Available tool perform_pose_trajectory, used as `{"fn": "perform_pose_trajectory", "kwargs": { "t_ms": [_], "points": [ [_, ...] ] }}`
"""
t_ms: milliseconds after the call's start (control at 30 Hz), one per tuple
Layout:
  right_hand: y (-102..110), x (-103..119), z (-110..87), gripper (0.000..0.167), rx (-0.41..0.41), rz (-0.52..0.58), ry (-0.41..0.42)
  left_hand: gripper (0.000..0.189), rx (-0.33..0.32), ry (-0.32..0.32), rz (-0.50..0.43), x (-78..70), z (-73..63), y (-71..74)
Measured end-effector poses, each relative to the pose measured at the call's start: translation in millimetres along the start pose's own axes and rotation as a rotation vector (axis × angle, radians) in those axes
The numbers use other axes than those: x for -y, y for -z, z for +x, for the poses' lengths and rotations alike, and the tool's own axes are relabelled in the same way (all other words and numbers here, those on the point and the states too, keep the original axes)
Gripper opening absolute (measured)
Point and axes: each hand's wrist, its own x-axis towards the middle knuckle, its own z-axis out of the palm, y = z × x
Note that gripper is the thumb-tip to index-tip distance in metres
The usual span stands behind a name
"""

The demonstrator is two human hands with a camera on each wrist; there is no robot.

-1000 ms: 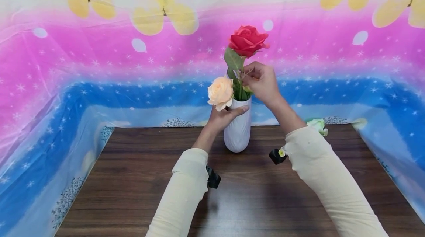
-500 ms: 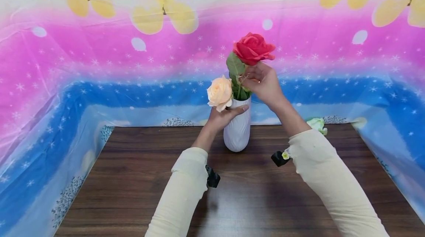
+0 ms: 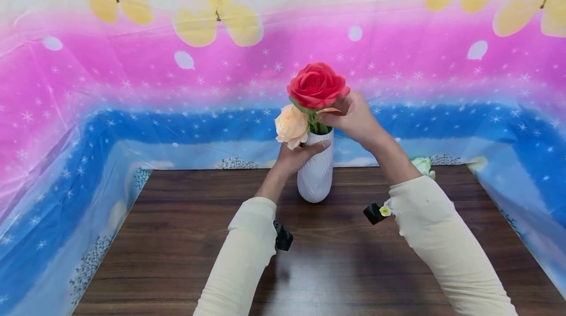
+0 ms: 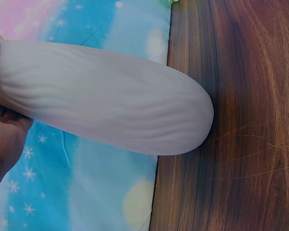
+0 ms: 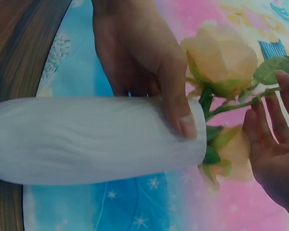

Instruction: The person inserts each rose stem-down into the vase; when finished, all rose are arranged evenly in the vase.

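A white ribbed vase [image 3: 316,173] stands upright on the table, and my left hand [image 3: 292,158] grips it just below the rim, thumb across the near side. A peach rose [image 3: 292,126] leans out of the vase on the left. Above the rim, a red rose [image 3: 316,85] faces me, its stem going down into the vase. My right hand [image 3: 355,117] holds that rose by the stem [image 5: 241,104], under the bloom. In the right wrist view, a second peach flower [image 5: 233,154] shows beyond the vase mouth; from the head it is mostly hidden.
A pale green flower [image 3: 424,166] lies at the table's back right, partly behind my right forearm. The dark wooden table [image 3: 199,237] ends at a printed cloth backdrop [image 3: 199,124] just behind the vase. Black wrist cameras sit on both sleeves.
The red rose first shifted right, then came back left and lower, its bloom now turned toward me. My right hand moved slightly down with it. My left hand and the vase stayed put.
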Motion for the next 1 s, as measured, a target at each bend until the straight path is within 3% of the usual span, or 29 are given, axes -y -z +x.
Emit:
{"fn": "perform_pose_trajectory", "kwargs": {
  "t_ms": [300,600,833,1000],
  "points": [
    [-12,-5,2.2,0.043,-0.199,-0.033,0.077,0.071,-0.002,-0.013,-0.017,-0.5,0.2,-1.1],
    [-11,-23,3.2,0.044,-0.198,-0.096,0.085,0.074,-0.024,-0.088,-0.039,1.9,1.1,-1.7],
    [-8,-29,1.2,0.043,-0.220,-0.134,0.055,0.074,-0.028,-0.056,-0.030,1.3,1.0,-1.9],
    [-6,-29,-4.5,0.045,-0.227,-0.170,0.040,0.073,-0.025,-0.113,-0.034,3.2,3.6,-2.0]
  ]
}}
